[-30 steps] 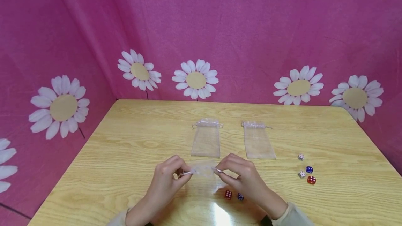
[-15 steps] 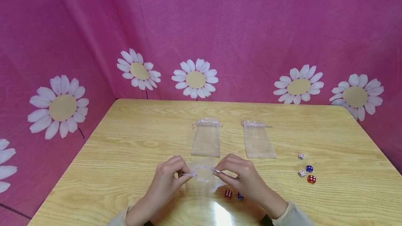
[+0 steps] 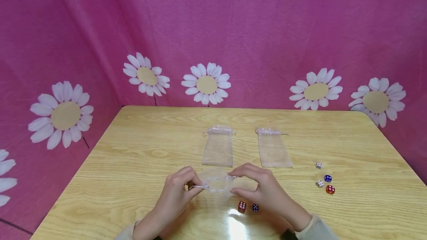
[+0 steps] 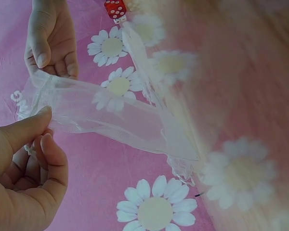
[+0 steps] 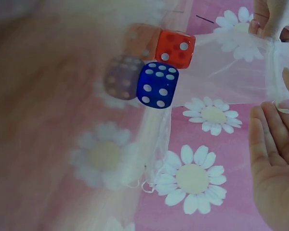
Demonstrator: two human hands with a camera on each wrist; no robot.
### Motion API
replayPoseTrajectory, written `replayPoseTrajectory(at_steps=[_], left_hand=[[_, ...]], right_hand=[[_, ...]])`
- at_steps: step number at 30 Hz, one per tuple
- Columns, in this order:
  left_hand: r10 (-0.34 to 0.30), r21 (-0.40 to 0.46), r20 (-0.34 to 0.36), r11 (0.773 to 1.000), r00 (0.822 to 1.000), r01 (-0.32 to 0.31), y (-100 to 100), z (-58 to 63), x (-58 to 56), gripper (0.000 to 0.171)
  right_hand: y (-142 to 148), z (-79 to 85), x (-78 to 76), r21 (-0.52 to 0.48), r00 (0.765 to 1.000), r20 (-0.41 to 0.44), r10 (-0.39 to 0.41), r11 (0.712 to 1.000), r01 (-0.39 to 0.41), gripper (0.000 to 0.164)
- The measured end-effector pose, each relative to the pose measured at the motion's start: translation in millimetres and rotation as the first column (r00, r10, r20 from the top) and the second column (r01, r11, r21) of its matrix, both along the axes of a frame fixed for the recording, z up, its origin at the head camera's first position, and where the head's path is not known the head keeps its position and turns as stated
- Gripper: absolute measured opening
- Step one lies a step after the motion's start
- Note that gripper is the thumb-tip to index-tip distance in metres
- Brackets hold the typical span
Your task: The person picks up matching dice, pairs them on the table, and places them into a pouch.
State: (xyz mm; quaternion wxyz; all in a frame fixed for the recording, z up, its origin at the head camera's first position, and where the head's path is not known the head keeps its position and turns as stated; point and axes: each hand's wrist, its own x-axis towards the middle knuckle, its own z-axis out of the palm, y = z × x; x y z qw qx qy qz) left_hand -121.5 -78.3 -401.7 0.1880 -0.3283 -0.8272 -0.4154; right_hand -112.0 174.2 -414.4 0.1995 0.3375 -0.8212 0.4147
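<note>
So picture a clock face laid over the wood-grain table (image 3: 143,140), with the sheer drawstring bag (image 4: 130,120) in the middle, on the near side, mouth spread into a wide gap. The left hand (image 3: 180,186) sits at 9 o'clock and has a proper pinch on the rim, thumb against curled fingers, with a bit of white cord poking through. The right hand (image 3: 258,184) is over at 3 o'clock and isn't gripping anything: thumb and fingers are well apart, fingertips right by the other end of the rim, next to a white cord loop (image 5: 285,107). Honestly can't tell if they're actually touching the mesh. At 4 o'clock, just below that hand, there's a red die (image 3: 241,206) and a blue die (image 3: 255,207) side by side. Two more sheer bags lie flat farther back, one at 12 o'clock (image 3: 217,149) and one at 2 o'clock (image 3: 275,149), both with their drawstring ends pointing to 12. Way out toward 3, past the right hand, is a loose bunch of four dice: two white dice (image 3: 319,165), another blue one (image 3: 328,178) and another red one (image 3: 330,189). Behind everything hangs a pink daisy-print cloth (image 3: 233,29).
</note>
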Motion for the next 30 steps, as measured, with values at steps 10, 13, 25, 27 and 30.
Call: replayPoseTrajectory(at_steps=[10, 13, 25, 27, 30], left_hand=[[-0.01, 0.005, -0.008, 1.0, 1.0, 0.01, 2.1, -2.1, 1.3, 0.027], [-0.008, 0.0, -0.012, 1.0, 1.0, 0.008, 2.4, -2.0, 1.9, 0.027], [-0.002, -0.008, -0.008, 1.0, 1.0, 0.002, 4.2, -1.3, 3.3, 0.027], [0.004, -0.008, -0.011, 1.0, 1.0, -0.004, 4.7, -1.3, 3.3, 0.027], [0.007, -0.01, -0.018, 1.0, 1.0, -0.007, 4.7, -1.2, 3.3, 0.027]], right_hand=[[10.5, -1.7, 5.9, -0.008, 0.978, 0.189, -0.091, 0.996, 0.094, 0.032], [13.1, -1.9, 7.3, -0.001, 0.973, 0.205, -0.104, 0.994, 0.106, 0.029], [29.6, -3.5, 11.2, 0.02, 0.961, 0.248, -0.125, 0.992, 0.124, 0.021], [33.5, -4.1, 11.7, 0.035, 0.958, 0.252, -0.133, 0.991, 0.129, 0.021], [39.2, -6.0, 12.1, 0.065, 0.955, 0.256, -0.149, 0.989, 0.136, 0.02]])
